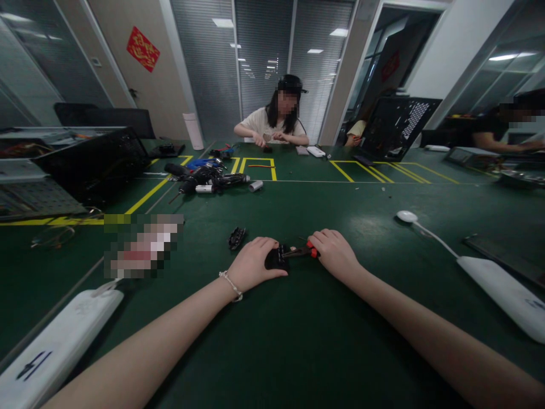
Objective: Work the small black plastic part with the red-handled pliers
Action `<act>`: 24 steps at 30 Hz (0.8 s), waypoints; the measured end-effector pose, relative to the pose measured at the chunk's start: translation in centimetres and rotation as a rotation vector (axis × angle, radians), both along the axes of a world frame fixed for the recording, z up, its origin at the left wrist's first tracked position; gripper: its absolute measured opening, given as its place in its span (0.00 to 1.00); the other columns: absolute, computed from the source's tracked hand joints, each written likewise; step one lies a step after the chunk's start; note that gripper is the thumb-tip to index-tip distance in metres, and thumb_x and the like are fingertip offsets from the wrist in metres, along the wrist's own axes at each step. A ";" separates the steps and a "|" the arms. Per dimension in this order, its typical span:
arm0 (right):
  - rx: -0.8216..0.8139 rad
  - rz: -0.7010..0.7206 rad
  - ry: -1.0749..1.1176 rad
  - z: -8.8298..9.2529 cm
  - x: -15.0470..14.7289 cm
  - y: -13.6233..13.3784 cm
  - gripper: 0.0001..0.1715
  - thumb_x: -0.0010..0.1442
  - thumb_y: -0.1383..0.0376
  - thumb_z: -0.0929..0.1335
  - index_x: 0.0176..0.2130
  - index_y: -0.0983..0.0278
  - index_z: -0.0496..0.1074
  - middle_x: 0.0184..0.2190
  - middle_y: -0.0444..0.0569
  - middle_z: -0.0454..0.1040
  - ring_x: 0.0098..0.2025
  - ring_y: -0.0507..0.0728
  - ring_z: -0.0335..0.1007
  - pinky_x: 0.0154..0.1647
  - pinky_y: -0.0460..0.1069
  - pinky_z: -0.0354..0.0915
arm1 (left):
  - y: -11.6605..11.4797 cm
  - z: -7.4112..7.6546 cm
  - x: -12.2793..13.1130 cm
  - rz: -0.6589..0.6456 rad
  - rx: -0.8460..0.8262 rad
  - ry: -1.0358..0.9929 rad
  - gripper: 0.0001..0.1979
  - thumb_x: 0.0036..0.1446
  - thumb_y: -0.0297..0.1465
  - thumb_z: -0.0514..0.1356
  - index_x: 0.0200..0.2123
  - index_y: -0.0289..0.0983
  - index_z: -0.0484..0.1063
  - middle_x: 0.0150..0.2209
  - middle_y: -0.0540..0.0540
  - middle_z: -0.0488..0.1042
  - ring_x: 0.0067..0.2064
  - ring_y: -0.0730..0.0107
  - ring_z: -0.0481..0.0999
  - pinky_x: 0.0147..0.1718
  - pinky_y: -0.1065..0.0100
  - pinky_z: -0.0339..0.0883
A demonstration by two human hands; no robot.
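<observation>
My left hand (255, 264) grips a small black part (276, 259) against the green table, thumb on its near side and fingers over the far side. Light marks or pins show on top of the part, too small to make out. In my right hand (336, 251) are pliers (301, 251) with red handles, the fingers closed around the grips. Their dark jaws point left and reach the black part; whether they pinch anything is too small to tell. Just beyond my left hand lies another black piece (237, 237) with a ridged outline.
White power banks lie at left (80, 318) and right (498, 289), one with a cable. Tools and a power drill (200, 179) are heaped beyond. Computer cases stand at left (85, 165) and far right (395, 125). A person (276, 122) works across the table.
</observation>
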State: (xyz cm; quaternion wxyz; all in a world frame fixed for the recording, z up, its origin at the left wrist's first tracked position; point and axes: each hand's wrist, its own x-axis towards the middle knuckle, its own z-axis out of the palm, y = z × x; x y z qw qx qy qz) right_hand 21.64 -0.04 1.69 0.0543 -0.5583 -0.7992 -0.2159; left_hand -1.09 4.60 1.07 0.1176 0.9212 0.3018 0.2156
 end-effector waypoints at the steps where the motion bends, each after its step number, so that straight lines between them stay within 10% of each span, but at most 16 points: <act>1: 0.003 0.001 0.000 0.0 0.0 0.0 0.15 0.50 0.77 0.60 0.37 0.67 0.69 0.35 0.51 0.70 0.37 0.57 0.62 0.39 0.51 0.56 | 0.0 0.0 0.0 -0.001 -0.001 0.000 0.27 0.44 0.47 0.60 0.43 0.37 0.62 0.43 0.44 0.67 0.45 0.59 0.66 0.43 0.60 0.62; 24: -0.026 -0.012 0.021 -0.2 0.0 0.0 0.17 0.48 0.76 0.61 0.40 0.67 0.68 0.37 0.51 0.70 0.40 0.58 0.62 0.41 0.52 0.56 | 0.0 0.0 0.0 0.003 0.013 0.005 0.27 0.44 0.47 0.61 0.43 0.36 0.62 0.43 0.44 0.67 0.45 0.59 0.66 0.43 0.61 0.61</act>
